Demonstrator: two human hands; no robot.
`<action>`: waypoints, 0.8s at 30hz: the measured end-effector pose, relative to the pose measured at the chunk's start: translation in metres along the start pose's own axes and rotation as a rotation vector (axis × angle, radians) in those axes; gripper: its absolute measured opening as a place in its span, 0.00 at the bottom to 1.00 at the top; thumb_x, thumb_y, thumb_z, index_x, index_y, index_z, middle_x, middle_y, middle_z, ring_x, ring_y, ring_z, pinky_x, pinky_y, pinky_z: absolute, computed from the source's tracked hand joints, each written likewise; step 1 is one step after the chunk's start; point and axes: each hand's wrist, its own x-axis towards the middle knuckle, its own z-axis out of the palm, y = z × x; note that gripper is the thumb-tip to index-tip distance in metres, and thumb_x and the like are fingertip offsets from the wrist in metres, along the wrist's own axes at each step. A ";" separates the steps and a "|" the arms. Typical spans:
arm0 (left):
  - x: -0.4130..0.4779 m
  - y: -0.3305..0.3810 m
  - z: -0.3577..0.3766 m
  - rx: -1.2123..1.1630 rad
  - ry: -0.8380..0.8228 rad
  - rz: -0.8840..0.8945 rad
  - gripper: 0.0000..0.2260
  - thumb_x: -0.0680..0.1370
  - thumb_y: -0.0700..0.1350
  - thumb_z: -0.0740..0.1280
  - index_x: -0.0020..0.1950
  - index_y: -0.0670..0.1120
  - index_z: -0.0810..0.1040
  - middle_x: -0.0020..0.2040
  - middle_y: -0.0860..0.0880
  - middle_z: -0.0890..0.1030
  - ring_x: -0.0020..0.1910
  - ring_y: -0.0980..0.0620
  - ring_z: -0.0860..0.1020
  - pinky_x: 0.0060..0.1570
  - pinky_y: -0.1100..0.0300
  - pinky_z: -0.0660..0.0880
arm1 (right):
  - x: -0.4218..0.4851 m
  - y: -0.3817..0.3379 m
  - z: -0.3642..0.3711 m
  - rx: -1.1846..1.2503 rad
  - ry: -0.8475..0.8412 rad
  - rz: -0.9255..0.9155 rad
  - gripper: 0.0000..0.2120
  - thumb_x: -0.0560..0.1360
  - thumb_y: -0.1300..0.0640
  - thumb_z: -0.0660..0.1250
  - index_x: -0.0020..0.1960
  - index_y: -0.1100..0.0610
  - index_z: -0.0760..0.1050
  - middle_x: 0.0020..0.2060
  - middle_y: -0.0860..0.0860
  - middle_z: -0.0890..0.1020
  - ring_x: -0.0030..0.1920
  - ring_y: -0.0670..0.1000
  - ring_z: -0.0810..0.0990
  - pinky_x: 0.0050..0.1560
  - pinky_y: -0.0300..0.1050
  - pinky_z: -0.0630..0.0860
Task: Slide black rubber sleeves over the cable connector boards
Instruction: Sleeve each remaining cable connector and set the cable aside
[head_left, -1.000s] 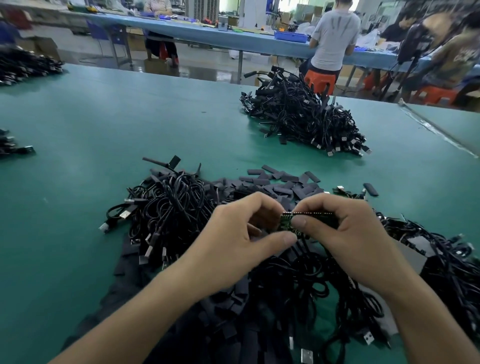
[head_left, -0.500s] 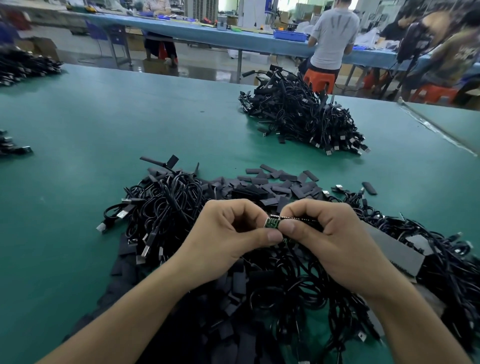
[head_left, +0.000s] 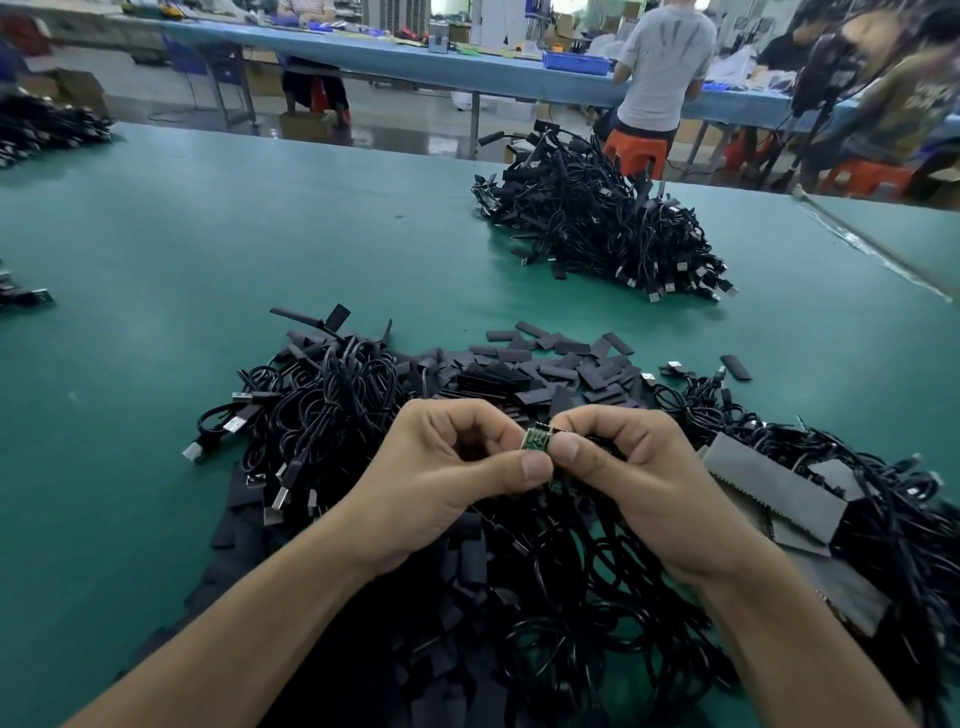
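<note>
Both hands meet above a heap of black cables (head_left: 332, 410). My left hand (head_left: 452, 478) pinches the end of a small green connector board (head_left: 536, 440) between thumb and forefinger. My right hand (head_left: 639, 478) grips a black rubber sleeve (head_left: 597, 441), which is mostly hidden under its fingers and covers the board's right part. Only a short green stub shows between the two thumbs. Loose black sleeves (head_left: 540, 364) lie scattered just beyond my hands.
A second pile of black cables (head_left: 602, 228) sits farther back on the green table (head_left: 208, 249). Grey card pieces (head_left: 774, 488) lie at my right. More cable heaps are at the left edge (head_left: 47, 124). People work at a blue bench (head_left: 415, 67) behind.
Less green board shows now than a second ago; the black sleeve in my right hand has moved left over it. Both hands have stayed close together.
</note>
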 end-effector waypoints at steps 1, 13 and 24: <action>0.000 0.000 0.000 -0.015 0.007 -0.013 0.05 0.68 0.43 0.78 0.36 0.48 0.83 0.33 0.51 0.79 0.33 0.56 0.75 0.37 0.67 0.73 | 0.000 0.001 0.001 0.023 0.004 0.009 0.07 0.74 0.55 0.70 0.43 0.59 0.82 0.36 0.56 0.81 0.38 0.53 0.78 0.41 0.44 0.76; 0.000 0.000 0.006 -0.153 0.071 -0.128 0.06 0.66 0.46 0.79 0.35 0.49 0.83 0.34 0.51 0.81 0.33 0.58 0.77 0.37 0.68 0.75 | 0.003 0.002 0.003 0.204 0.130 0.055 0.07 0.65 0.53 0.76 0.41 0.54 0.85 0.36 0.54 0.84 0.36 0.50 0.82 0.40 0.42 0.81; 0.003 0.000 0.007 -0.095 0.233 -0.052 0.09 0.61 0.48 0.79 0.36 0.51 0.82 0.33 0.50 0.79 0.29 0.53 0.77 0.34 0.63 0.77 | 0.002 -0.022 0.003 -0.558 0.497 -0.171 0.07 0.71 0.44 0.71 0.48 0.44 0.81 0.42 0.42 0.84 0.45 0.43 0.82 0.47 0.36 0.78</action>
